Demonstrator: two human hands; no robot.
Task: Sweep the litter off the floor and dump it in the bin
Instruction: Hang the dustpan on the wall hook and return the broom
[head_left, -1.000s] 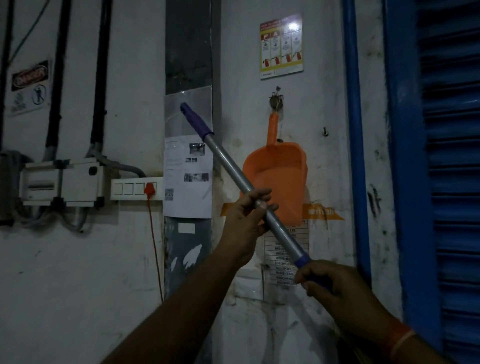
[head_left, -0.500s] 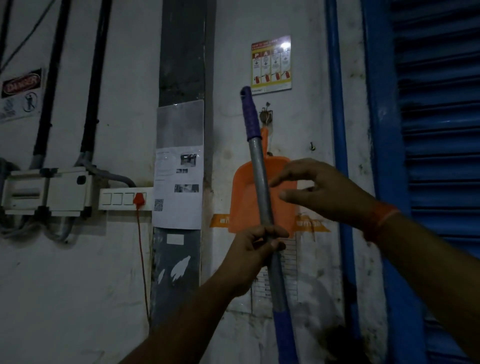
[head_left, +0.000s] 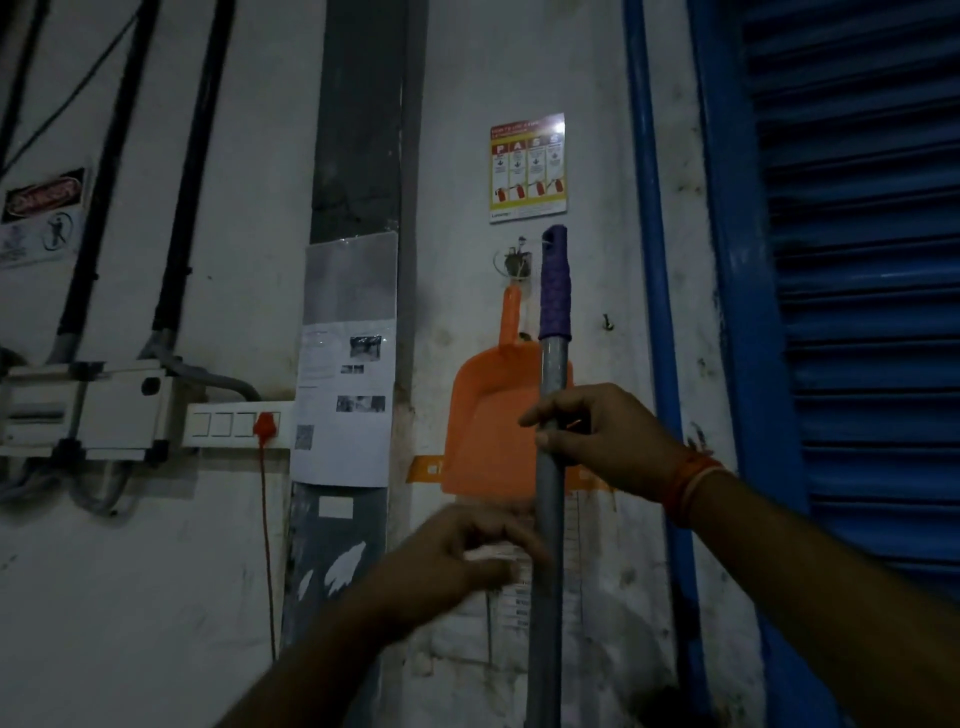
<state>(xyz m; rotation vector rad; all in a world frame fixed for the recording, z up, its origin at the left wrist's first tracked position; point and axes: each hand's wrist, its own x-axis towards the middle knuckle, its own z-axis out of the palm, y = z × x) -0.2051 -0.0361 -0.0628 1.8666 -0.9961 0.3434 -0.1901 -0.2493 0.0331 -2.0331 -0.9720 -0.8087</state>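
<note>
1. Grey metal is what catches the eye: the broom handle (head_left: 549, 493) stands nearly upright in front of the wall, with a purple textured grip at its top end. Its lower end runs out of the bottom of the view, so the head cannot be seen.
2. Her or his right hand (head_left: 605, 434) holds the pole just below the purple grip, fingers (head_left: 545, 415) curled round the shaft from the right.
3. At the same pole, lower down, the left hand (head_left: 457, 558) sits just beside the shaft with its fingers loosely bent. It is blurred, and I cannot tell whether it touches or grips anything.
4. Behind the pole an orange dustpan (head_left: 485, 426) hangs on the wall from a hook (head_left: 517, 262), handle up, scoop down.
5. I'd judge this to be the fetching step: tools are being gathered and no sweeping has begun. No litter, floor or bin shows.
6. Next, I'd guess, the left hand needs to lift the dustpan up off its hook while the right keeps the pole steady and clear of it.
7. Nearby on the wall are a fire-extinguisher poster (head_left: 527, 167), a switch panel (head_left: 234, 423) with a red plug, and a blue shutter (head_left: 852, 312) on the right.
</note>
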